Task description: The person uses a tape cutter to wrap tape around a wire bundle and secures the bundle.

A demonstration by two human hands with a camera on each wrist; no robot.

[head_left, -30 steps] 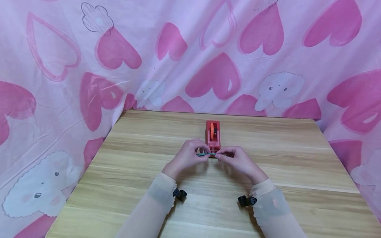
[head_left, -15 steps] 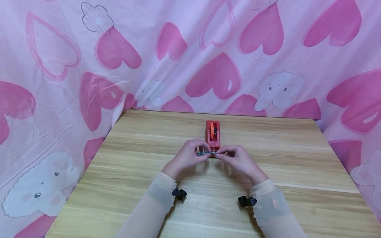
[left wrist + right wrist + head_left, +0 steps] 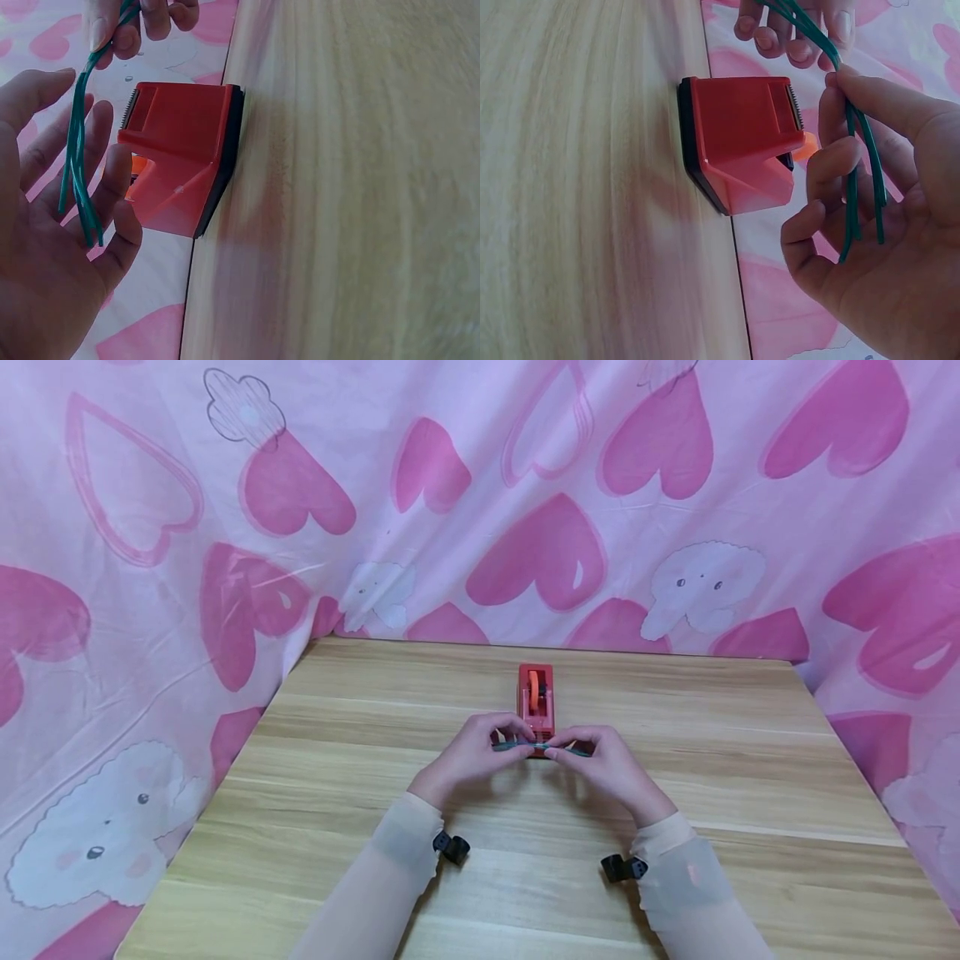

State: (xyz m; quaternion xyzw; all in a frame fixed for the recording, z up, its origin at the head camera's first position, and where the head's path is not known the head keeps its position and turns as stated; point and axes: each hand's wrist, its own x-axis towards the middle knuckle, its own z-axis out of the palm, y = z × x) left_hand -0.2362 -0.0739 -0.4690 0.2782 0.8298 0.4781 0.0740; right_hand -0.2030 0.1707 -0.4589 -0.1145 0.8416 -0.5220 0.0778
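A bundle of thin green wires (image 3: 512,746) runs between the two hands, its loose ends spreading over both palms. In the right wrist view, my right hand (image 3: 900,187) pinches the bundle (image 3: 850,172) between thumb and forefinger, the other fingers loosely curled. My left hand (image 3: 56,210) has its thumb tip right beside the wires (image 3: 77,150) and its curled forefinger just behind them. Just beyond the fingertips stands a red tape dispenser (image 3: 536,714) with an orange wheel; its toothed cutting edge (image 3: 130,109) shows in the left wrist view.
The wooden table (image 3: 360,860) spreads around both arms. A pink curtain (image 3: 420,543) with hearts and white animal figures hangs behind it and along both sides. Small black cameras (image 3: 453,849) sit on both wrists.
Both hands stay nearly in place over the near end of the tape dispenser. The right hand has shifted very slightly right, and more green wire shows beneath its fingers.
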